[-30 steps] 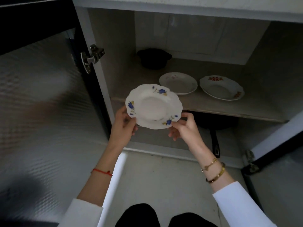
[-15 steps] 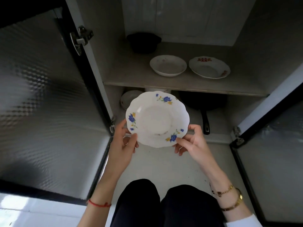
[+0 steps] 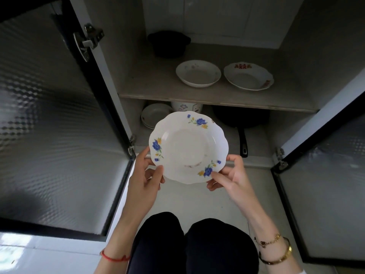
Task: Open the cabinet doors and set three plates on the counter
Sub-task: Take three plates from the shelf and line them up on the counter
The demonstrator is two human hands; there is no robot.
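I hold a white scalloped plate with blue flowers [image 3: 187,149] in front of the open cabinet, above my knees. My left hand [image 3: 145,178] grips its left rim and my right hand [image 3: 232,177] grips its lower right rim. On the upper shelf [image 3: 158,89] lie a plain white plate [image 3: 198,73] and a white plate with red flowers [image 3: 248,76], side by side. Both cabinet doors stand open: the left door [image 3: 51,115] and the right door [image 3: 324,175].
A black pot [image 3: 167,43] sits at the back of the upper shelf. Below it are a stack of white plates [image 3: 153,115], a patterned bowl [image 3: 186,106] and a black frying pan [image 3: 240,119]. Pale floor lies in front of the cabinet.
The plate has come out of the cabinet toward me and lower, still in both hands. My view has pulled back and tilted down, so the lower shelf and my knees show.
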